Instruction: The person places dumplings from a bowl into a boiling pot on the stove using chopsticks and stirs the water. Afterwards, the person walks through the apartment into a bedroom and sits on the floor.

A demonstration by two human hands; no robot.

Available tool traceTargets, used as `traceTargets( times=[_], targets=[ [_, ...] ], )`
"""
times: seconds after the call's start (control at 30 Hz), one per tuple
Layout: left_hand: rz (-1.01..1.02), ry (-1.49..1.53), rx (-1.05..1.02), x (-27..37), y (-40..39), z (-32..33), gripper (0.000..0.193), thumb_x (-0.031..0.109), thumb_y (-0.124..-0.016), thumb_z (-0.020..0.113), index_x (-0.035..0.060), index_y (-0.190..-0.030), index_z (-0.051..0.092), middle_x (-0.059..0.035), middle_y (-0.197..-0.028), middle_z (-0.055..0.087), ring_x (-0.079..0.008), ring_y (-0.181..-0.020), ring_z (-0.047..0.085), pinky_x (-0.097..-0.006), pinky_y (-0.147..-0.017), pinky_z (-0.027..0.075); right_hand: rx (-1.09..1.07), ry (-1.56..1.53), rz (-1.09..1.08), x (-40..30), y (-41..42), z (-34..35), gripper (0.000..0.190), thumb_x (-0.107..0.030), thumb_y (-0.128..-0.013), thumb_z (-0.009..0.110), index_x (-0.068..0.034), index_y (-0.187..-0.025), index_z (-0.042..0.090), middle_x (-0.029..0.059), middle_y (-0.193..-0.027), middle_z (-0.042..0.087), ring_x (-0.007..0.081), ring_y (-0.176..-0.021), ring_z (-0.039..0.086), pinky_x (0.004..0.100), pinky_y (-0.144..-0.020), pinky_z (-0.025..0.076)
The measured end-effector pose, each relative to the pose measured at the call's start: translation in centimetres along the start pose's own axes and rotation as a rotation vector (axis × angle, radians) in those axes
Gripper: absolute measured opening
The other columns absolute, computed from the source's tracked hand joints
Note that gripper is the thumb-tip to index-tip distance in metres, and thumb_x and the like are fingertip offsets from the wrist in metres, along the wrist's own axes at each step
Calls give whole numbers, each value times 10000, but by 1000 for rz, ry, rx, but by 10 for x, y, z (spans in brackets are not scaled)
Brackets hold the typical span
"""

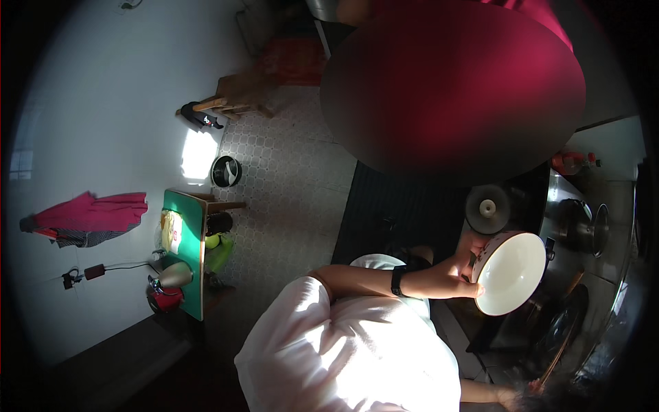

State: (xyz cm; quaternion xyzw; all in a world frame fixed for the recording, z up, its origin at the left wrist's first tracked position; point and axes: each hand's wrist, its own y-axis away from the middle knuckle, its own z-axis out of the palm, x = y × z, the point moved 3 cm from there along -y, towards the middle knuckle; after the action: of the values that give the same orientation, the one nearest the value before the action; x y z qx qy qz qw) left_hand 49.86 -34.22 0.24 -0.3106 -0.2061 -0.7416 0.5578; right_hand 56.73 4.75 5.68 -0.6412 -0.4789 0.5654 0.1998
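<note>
My left hand, with a black band on its wrist, grips the side of a bowl. Its inside is plain white, while the outer wall carries a dark red pattern. The bowl tilts, and I see nothing in it. At the lower right, my right hand is blurred and partly in shadow, closed around thin wooden sticks that look like chopsticks. They reach toward a dark round pan on the stove side; its contents are too dark to tell.
A co-worker in a magenta top stands close by, largely blurred. Beyond the bowl are a round lid with a pale knob, a metal pot and a red-tinted bottle. Across the floor stand a green-topped table, a black bucket and a wooden stool.
</note>
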Motion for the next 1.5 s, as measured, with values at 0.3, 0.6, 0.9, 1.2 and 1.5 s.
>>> traceTargets(
  times=[0.3, 0.6, 0.9, 1.2, 1.5],
  targets=[
    [-64, -49, 76, 11, 28, -16, 619, 12, -732, 570, 134, -1174, 155, -110, -1252, 247, -174, -1214, 242, -378, -1010, 231, 260, -252, 164, -75, 12, -10, 376, -288, -925, 379, 24, -835, 569, 108, -743, 583, 164, -671, 524, 256, -630, 398],
    [-521, -173, 2, -17, 29, -42, 545, 39, -732, 546, 109, -1139, 191, -131, -1184, 315, -201, -1135, 373, -354, -880, 440, 444, -117, 276, -83, 37, -80, 361, -304, -894, 416, 16, -807, 558, 100, -767, 576, 148, -641, 524, 242, -616, 407],
    [-501, -265, 40, -27, 23, -57, 510, 42, -744, 539, 122, -1132, 217, -130, -1174, 342, -209, -1089, 441, -354, -849, 483, 515, -8, 257, -91, 37, -87, 350, -282, -891, 417, 7, -744, 547, 99, -707, 561, 147, -612, 501, 244, -584, 393],
    [-469, -205, 64, -24, 37, -42, 488, -5, -745, 493, 124, -1146, 247, -121, -1159, 378, -210, -1065, 477, -337, -834, 494, 425, -80, 245, -86, 34, -75, 360, -287, -900, 413, 11, -759, 558, 104, -706, 552, 147, -614, 495, 241, -580, 391],
    [-516, -206, 46, -22, 39, -34, 522, 4, -723, 521, 116, -1143, 232, -129, -1160, 354, -210, -1087, 430, -356, -853, 454, 420, -71, 238, -84, 35, -75, 369, -287, -901, 412, 22, -764, 560, 114, -703, 560, 152, -617, 494, 241, -579, 386]
  ],
)
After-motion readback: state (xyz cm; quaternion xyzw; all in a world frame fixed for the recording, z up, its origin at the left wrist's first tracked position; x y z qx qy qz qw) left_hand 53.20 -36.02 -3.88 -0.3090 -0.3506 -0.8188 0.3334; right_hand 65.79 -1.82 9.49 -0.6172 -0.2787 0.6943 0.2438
